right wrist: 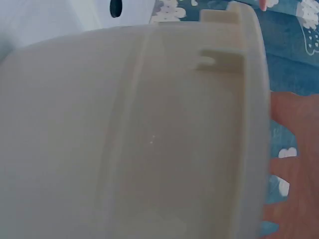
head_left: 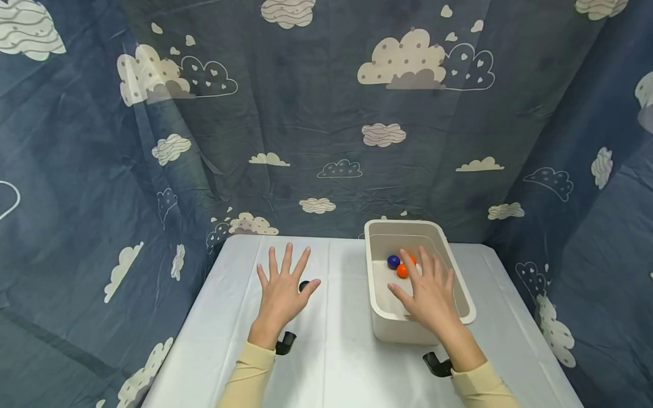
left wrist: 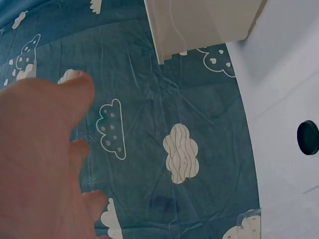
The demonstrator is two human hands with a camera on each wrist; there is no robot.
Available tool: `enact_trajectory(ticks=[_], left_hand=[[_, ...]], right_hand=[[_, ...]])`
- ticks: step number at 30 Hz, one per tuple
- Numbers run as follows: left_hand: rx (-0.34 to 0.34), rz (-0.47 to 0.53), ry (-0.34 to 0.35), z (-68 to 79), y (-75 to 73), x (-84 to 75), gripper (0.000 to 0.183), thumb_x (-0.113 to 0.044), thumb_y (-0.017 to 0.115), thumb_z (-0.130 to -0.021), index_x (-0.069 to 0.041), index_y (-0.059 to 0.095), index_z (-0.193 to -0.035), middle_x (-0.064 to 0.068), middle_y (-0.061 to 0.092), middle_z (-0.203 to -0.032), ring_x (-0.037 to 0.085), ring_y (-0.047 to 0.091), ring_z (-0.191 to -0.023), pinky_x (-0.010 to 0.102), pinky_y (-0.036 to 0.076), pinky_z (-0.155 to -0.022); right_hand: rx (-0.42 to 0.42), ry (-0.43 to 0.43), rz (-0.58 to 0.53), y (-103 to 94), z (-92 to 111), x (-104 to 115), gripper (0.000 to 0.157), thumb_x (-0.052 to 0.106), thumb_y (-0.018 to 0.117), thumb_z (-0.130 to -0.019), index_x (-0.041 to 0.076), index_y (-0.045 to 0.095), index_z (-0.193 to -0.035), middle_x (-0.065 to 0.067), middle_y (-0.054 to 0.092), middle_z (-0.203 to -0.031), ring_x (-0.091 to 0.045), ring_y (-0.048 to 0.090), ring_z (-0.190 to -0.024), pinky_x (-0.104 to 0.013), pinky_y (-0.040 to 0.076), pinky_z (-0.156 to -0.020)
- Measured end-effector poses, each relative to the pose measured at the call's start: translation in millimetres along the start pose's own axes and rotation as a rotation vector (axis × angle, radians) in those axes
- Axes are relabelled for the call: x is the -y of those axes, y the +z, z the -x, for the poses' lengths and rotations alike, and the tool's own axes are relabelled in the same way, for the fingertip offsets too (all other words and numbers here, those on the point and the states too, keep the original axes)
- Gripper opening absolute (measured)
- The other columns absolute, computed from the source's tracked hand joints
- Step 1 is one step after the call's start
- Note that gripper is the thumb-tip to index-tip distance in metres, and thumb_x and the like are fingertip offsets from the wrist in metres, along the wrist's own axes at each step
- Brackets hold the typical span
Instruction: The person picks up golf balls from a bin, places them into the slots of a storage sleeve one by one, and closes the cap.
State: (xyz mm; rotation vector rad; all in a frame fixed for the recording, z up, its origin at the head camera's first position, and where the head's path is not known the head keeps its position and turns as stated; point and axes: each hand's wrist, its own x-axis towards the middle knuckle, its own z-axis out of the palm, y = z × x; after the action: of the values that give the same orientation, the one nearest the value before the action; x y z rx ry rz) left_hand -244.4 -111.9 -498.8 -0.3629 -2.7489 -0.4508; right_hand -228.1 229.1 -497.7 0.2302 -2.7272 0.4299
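Observation:
My left hand (head_left: 282,296) is spread over the left part of the table, its fingers straight and holding nothing. Partly behind its thumb lies a small black ball (head_left: 303,285), which the left wrist view shows as a dark round shape (left wrist: 308,138) on the white surface. My right hand (head_left: 432,297) hovers over a beige plastic bin (head_left: 403,333), fingers spread and nothing held. Inside the bin, a blue ball (head_left: 393,262) lies beside an orange ball (head_left: 402,271); more orange shows behind the right fingers. The bin's outer wall (right wrist: 164,129) fills most of the right wrist view.
A white-covered table (head_left: 347,374) carries the bin on its right side. Dark blue cloth with cloud prints (head_left: 316,107) hangs behind the table and along both sides. Black wrist mounts (head_left: 285,343) show below the hands.

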Motion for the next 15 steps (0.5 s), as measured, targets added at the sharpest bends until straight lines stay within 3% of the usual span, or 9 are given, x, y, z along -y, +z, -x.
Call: enact_trajectory(ticks=[6,10,15], left_hand=[[-0.018,0.031,0.040,-9.1,-15.9,6.1,0.076,-0.067,0.051,-0.095,-0.040,0.022,-0.160,0.012,0.011,-0.168,0.043,-0.004,-0.151,0.076,0.007,-0.108],[-0.045,0.152,0.058,-18.0,-26.5,16.8,0.076,-0.065,0.055,-0.095,-0.040,0.024,-0.160,0.011,0.013,-0.167,0.040,0.000,-0.152,0.074,0.010,-0.109],[-0.041,0.302,0.045,-16.8,-27.1,37.4,0.077,-0.061,0.061,-0.094,-0.039,0.027,-0.159,0.012,0.022,-0.164,0.040,0.006,-0.152,0.073,0.011,-0.110]], right_hand=[[-0.010,-0.091,-0.001,-22.7,-25,2,0.082,0.056,0.069,-0.089,0.026,0.035,-0.157,-0.021,0.024,-0.161,-0.050,0.023,-0.142,-0.076,0.017,-0.106],[0.011,-0.125,-0.019,-34.4,-50,-3,0.081,0.054,0.070,-0.090,0.024,0.035,-0.157,-0.021,0.028,-0.159,-0.048,0.028,-0.140,-0.073,0.023,-0.106],[0.113,-0.103,-0.111,-32.3,-75,-18,0.078,0.048,0.071,-0.092,0.019,0.037,-0.156,-0.024,0.031,-0.157,-0.049,0.032,-0.139,-0.072,0.031,-0.103]])
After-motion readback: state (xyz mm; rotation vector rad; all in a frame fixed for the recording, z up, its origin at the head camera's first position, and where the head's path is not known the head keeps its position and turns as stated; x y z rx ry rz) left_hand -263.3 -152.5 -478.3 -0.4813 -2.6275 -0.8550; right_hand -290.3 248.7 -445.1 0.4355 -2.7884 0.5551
